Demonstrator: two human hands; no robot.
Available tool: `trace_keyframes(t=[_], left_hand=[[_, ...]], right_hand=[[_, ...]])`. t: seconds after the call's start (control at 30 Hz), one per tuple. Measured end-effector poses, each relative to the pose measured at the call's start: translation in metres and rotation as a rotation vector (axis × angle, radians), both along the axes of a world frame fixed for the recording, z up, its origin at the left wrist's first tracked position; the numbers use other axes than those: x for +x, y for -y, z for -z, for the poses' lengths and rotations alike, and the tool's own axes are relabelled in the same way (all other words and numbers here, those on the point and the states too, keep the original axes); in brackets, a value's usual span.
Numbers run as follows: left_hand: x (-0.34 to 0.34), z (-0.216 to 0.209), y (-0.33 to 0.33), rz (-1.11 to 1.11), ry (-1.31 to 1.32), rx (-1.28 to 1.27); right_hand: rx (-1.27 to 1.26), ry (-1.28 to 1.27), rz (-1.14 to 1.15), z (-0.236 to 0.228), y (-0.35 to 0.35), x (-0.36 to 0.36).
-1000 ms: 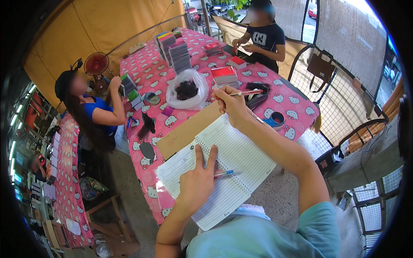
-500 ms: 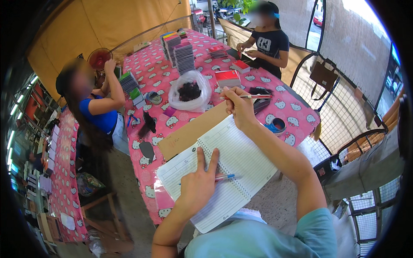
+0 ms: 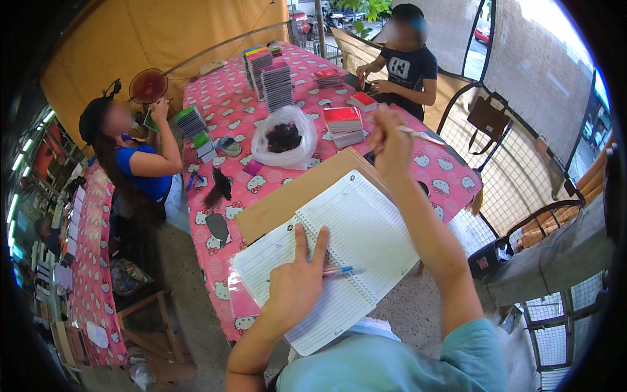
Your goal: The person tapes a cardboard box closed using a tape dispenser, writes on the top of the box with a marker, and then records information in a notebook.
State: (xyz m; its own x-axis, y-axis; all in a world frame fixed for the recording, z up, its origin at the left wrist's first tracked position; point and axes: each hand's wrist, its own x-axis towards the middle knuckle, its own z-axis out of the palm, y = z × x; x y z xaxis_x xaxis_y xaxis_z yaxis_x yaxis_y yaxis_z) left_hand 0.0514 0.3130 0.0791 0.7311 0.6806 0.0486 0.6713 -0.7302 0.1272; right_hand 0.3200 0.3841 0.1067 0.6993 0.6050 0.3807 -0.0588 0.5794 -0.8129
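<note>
An open spiral notebook (image 3: 366,225) with lined pages lies tilted at the table's near edge, partly over a brown cardboard sheet (image 3: 277,199). My left hand (image 3: 297,287) presses on its left page, two fingers stretched apart near the coil. A clear pen with a blue end (image 3: 339,270) runs crosswise beneath that hand, tucked under the curled fingers. Raised above the notebook's far right corner, my right hand (image 3: 392,144) is closed on a slim pale stick-like tool (image 3: 423,136). Motion blurs both hand and tool, so the tool's kind is unclear.
Past the cardboard are a plastic bag of dark fibres (image 3: 284,137), a red-topped stack of cards (image 3: 343,124) and tall stacks of notebooks (image 3: 277,85). One person (image 3: 153,163) works at the left, another (image 3: 408,65) at the far right. Pink patterned cloth covers the table (image 3: 255,228).
My right hand has lifted and swung to the right with the slim tool, uncovering the notebook's far corner. The person at the left has lowered their raised hand. My left hand stays on the page.
</note>
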Motion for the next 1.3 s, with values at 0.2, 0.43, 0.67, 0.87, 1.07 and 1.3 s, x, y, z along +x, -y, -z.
trace_keyframes(t=[0.2,0.43,0.67,0.87,1.07,1.3], left_hand=[[0.001,-0.001,0.0,0.005,0.022,-0.026],[0.001,0.005,-0.004,0.042,0.06,-0.009],[0.005,0.005,-0.006,0.072,-0.01,0.03],[0.002,0.007,-0.005,-0.009,-0.037,0.005],[0.003,0.004,-0.003,0.041,0.006,0.031],[0.005,-0.004,0.001,-0.018,-0.023,-0.022]], right_hand=[[0.713,-0.153,0.298,-0.079,0.085,0.078],[0.156,-0.173,-0.333,-0.045,0.052,-0.008],[-0.401,0.348,-0.428,0.034,-0.001,-0.082],[-0.38,0.304,-0.391,0.048,-0.006,-0.084],[-0.29,-0.024,-0.487,0.05,-0.01,-0.062],[-0.206,-0.2,-0.464,0.048,-0.012,-0.053]])
